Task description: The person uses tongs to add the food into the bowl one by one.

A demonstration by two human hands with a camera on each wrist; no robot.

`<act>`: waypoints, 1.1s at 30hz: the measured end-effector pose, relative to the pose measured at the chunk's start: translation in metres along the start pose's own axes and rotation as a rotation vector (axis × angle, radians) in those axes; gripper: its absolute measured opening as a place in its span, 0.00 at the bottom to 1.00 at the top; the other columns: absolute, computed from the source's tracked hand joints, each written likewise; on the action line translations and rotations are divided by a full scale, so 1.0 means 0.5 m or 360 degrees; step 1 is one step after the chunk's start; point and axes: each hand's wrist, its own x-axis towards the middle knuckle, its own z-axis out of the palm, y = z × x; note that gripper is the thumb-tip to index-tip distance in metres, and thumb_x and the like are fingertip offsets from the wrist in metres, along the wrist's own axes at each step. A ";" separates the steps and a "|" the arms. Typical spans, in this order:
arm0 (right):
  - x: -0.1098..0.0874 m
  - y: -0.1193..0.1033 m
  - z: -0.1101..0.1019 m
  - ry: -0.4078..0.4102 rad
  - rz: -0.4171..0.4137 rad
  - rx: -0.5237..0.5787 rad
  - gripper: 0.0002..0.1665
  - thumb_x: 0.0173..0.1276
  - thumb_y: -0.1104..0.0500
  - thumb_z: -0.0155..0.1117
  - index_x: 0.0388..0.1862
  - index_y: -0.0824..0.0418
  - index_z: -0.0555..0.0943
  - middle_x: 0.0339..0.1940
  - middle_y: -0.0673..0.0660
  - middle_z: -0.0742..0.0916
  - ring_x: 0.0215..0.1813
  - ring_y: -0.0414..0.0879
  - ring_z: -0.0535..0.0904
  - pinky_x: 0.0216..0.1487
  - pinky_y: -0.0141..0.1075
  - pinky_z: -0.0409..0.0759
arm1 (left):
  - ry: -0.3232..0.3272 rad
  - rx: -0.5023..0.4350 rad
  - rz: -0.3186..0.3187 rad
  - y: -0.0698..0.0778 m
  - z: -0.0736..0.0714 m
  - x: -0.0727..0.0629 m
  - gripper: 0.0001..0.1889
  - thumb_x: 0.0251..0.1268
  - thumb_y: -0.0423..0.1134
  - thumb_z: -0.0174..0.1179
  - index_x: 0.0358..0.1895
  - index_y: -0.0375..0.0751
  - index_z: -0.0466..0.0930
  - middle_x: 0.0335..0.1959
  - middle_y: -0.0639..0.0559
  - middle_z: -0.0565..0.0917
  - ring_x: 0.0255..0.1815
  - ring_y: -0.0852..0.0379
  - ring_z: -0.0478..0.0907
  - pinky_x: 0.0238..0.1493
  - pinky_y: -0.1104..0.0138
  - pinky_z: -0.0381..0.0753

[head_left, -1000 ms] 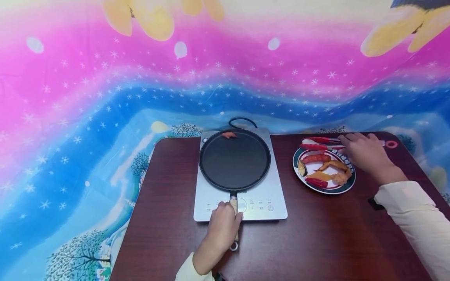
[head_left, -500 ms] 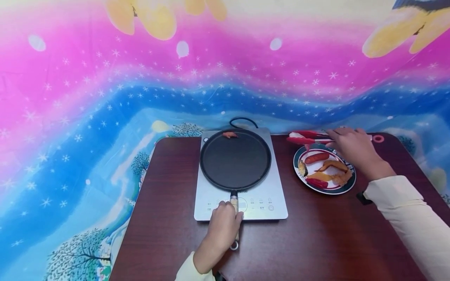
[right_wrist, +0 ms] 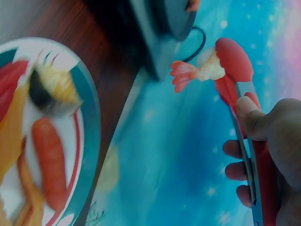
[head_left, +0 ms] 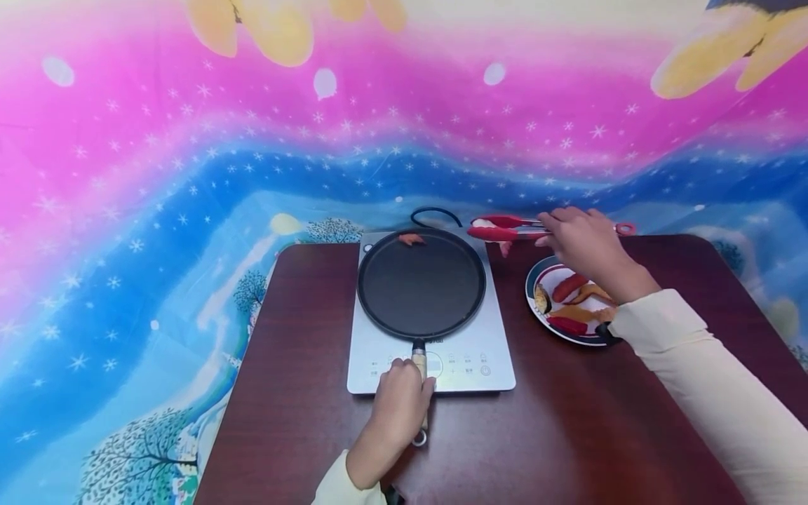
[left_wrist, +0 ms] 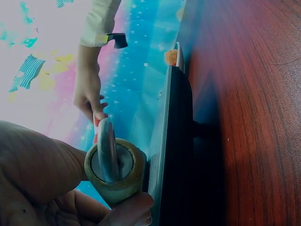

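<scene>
My left hand [head_left: 399, 403] grips the wooden handle of a round black frying pan [head_left: 421, 284]. The handle's end [left_wrist: 115, 165] with its metal ring shows in the left wrist view. My right hand [head_left: 583, 242] holds red-tipped kitchen tongs [head_left: 530, 230] in the air, right of the pan's far side. Pinched between the tong tips is a shrimp [right_wrist: 204, 73], its pink tail sticking out. A small orange-pink piece [head_left: 412, 239] lies at the pan's far edge. Below my right forearm stands a plate [head_left: 535, 324], partly hidden, with a sausage [right_wrist: 49, 162] and other food.
Beneath the pan lies a silver induction cooker [head_left: 372, 379], with a black cord [head_left: 435, 209] looping behind it. The dark wooden table [head_left: 271, 421] ends at a colourful printed cloth [head_left: 189, 224] along the back and left.
My right hand has lifted the tongs and shrimp from above the plate and carried them left towards the pan. My left hand stays on the pan handle.
</scene>
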 end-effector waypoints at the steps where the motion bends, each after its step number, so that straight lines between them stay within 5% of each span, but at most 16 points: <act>1: 0.007 -0.009 -0.001 -0.0017 0.0002 0.0003 0.30 0.61 0.59 0.74 0.61 0.67 0.78 0.50 0.66 0.84 0.54 0.62 0.78 0.44 0.56 0.78 | 0.0001 0.0001 0.0002 0.000 0.000 0.000 0.13 0.60 0.39 0.70 0.29 0.29 0.82 0.22 0.46 0.73 0.21 0.53 0.74 0.26 0.61 0.78; 13: 0.081 -0.091 0.025 -0.0119 0.0029 0.0090 0.17 0.68 0.51 0.67 0.48 0.62 0.82 0.40 0.59 0.85 0.45 0.55 0.81 0.27 0.44 0.72 | 0.0022 0.0022 0.0033 -0.004 0.000 0.001 0.14 0.60 0.39 0.69 0.24 0.34 0.79 0.22 0.47 0.72 0.20 0.51 0.75 0.25 0.60 0.79; 21: 0.113 -0.120 0.039 -0.0147 0.0124 0.0137 0.14 0.67 0.51 0.68 0.34 0.61 0.80 0.28 0.57 0.82 0.34 0.56 0.81 0.26 0.51 0.77 | 0.0004 0.0002 0.0037 -0.006 0.001 0.004 0.13 0.60 0.39 0.69 0.24 0.34 0.80 0.21 0.47 0.73 0.21 0.52 0.74 0.27 0.60 0.78; 33: 0.125 -0.170 0.044 -0.0222 0.0143 0.0071 0.12 0.64 0.54 0.71 0.37 0.62 0.85 0.32 0.59 0.84 0.33 0.55 0.80 0.27 0.49 0.78 | 0.0017 0.0005 0.0027 -0.006 0.001 0.003 0.13 0.60 0.39 0.69 0.25 0.33 0.80 0.21 0.48 0.73 0.21 0.52 0.75 0.27 0.60 0.78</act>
